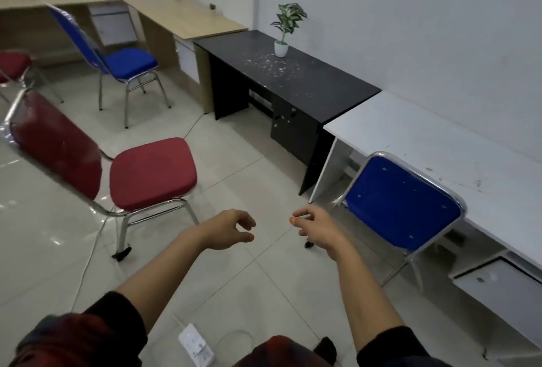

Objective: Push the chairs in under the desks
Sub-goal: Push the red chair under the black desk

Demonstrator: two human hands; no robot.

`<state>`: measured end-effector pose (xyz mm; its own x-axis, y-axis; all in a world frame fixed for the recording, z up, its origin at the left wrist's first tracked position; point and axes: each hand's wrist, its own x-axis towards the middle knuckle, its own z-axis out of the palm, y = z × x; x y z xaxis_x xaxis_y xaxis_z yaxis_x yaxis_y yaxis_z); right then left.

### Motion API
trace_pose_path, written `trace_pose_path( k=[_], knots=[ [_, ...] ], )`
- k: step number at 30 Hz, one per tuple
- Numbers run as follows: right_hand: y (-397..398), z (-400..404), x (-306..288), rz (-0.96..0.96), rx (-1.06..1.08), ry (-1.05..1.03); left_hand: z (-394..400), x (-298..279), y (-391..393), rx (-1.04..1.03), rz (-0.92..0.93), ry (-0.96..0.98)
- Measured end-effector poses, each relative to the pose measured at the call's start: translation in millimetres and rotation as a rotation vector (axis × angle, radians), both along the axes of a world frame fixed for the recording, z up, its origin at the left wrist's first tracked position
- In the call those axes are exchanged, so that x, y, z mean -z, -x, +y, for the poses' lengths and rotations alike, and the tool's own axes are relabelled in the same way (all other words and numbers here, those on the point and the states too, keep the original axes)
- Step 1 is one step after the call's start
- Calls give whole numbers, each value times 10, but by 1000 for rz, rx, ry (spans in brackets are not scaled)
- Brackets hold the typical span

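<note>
A blue chair [401, 202] has its seat tucked under the white desk [434, 144] at the right, only its back showing. A red chair [152, 173] stands out on the floor at the left, facing the black desk [308, 85]. Another blue chair [129, 61] stands out from the wooden desk [181, 17] at the back. The edge of a second red chair [13, 63] shows at the far left. My left hand [231, 229] and right hand [315, 227] hang over the floor between the red and blue chairs, fingers loosely curled, holding nothing.
A potted plant [283, 44] and scattered crumbs sit on the black desk. A white power strip [195, 343] with its cable lies on the tiled floor near my feet. A drawer unit [498, 287] stands under the white desk. Open floor lies ahead.
</note>
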<state>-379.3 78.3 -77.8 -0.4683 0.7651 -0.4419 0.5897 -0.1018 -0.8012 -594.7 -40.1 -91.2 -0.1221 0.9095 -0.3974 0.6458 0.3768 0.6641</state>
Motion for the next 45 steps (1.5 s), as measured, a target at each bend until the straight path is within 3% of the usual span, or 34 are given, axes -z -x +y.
trace_pose_path(
  k=[10,22,34,45],
  knots=[
    [654,-441,178,-8,-201,124,-868,111,540,-224,-21,42],
    [1729,-320,223,19,-381,194,-1109,8,1169,-444,17,73],
    [2683,-469,153,43,-446,173,-1435,-43,1778,-607,-24,-32],
    [3954,-1585,62,73,-495,112,-2497,-129,2981,-633,-19,-50]
  ],
)
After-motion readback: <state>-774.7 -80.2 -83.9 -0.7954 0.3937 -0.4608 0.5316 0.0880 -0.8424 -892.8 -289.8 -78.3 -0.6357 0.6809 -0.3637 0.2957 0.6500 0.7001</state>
